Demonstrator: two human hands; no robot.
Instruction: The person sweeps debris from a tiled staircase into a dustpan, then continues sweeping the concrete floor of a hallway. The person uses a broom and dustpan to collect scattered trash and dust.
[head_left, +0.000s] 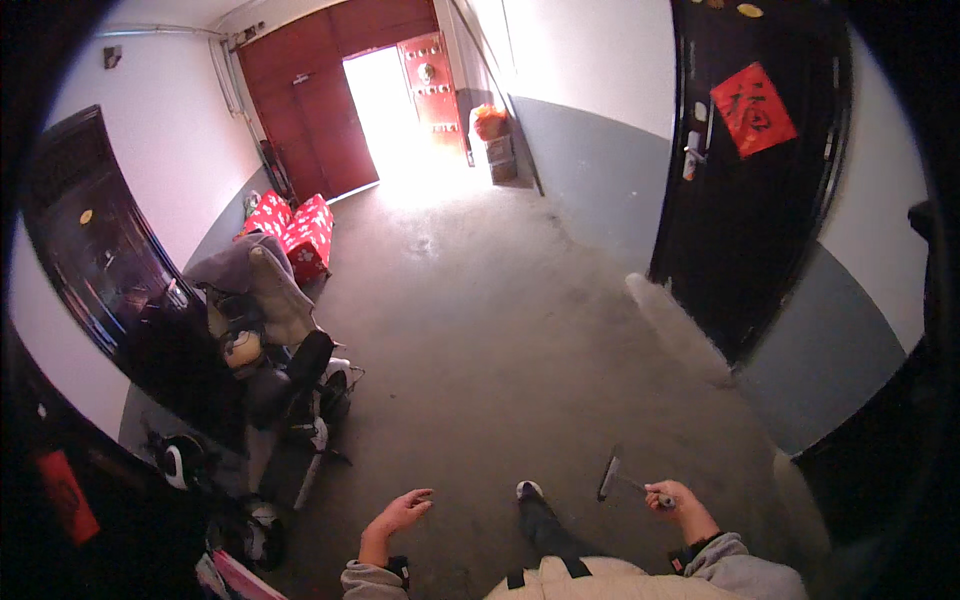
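Note:
My right hand (671, 501), at the lower right, is closed around the handle of a small T-shaped tool (611, 478), which looks like a squeegee or wide scraper. Its wide head points to the left, above the concrete floor. At the lower left, my left hand (407, 510) hangs over the floor with its fingers apart and nothing in them. Between the two hands one foot in a dark shoe with a light toe (529, 490) stands on the floor.
An electric scooter (315, 427) with a padded cover (277, 292) stands along the left wall, a red patterned box-like item (307, 232) beyond it. Red metal doors (322, 97) stand partly open ahead. Stacked boxes (501, 159) are near them. A black door (750, 195) is at right.

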